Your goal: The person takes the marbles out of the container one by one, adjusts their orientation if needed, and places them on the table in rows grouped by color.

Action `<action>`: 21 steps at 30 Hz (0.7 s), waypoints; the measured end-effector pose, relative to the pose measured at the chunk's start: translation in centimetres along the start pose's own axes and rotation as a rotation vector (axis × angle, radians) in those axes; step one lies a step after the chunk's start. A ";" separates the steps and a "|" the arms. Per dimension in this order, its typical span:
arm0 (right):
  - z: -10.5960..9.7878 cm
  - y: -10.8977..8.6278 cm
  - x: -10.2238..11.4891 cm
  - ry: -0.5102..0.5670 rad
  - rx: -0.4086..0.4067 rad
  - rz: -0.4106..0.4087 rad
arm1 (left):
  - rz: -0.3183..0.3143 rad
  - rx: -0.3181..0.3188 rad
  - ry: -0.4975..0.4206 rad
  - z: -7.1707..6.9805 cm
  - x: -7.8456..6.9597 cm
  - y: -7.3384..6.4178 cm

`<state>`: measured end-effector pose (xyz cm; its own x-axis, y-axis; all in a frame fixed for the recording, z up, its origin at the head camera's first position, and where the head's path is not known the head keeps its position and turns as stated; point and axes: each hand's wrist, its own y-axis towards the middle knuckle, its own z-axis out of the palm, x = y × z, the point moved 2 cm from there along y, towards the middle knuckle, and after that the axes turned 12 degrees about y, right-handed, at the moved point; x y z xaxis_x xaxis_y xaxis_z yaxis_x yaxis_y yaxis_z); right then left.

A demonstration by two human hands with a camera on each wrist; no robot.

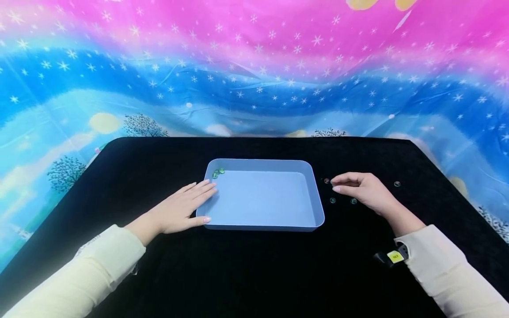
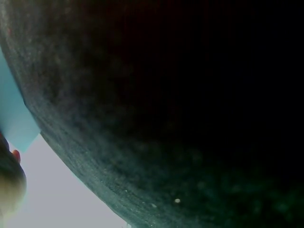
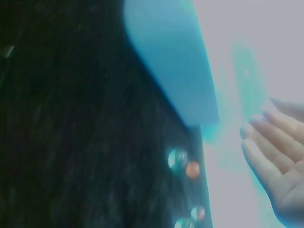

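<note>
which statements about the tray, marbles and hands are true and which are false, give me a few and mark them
1. The left hand is at the tray's left side. True.
2. Two green marbles lie in the tray. True.
3. They sit in its near right corner. False: they are at the far left corner.
4. The right hand is inside the tray. False: it is outside, to the right.
5. More marbles lie on the black cloth. True.
</note>
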<state>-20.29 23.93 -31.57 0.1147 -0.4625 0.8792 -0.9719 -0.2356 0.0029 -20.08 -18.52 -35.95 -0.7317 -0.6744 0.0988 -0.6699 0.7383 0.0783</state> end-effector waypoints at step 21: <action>5.9 5.0 5.6 0.125 0.173 -0.080 | -0.017 -0.001 -0.011 -0.2 -0.3 -0.2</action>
<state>-23.33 15.16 -29.45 0.1530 -0.3296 0.9316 -0.9098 -0.4150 0.0026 -19.75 -18.47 -35.75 -0.7218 -0.6866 0.0863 -0.6819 0.7270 0.0809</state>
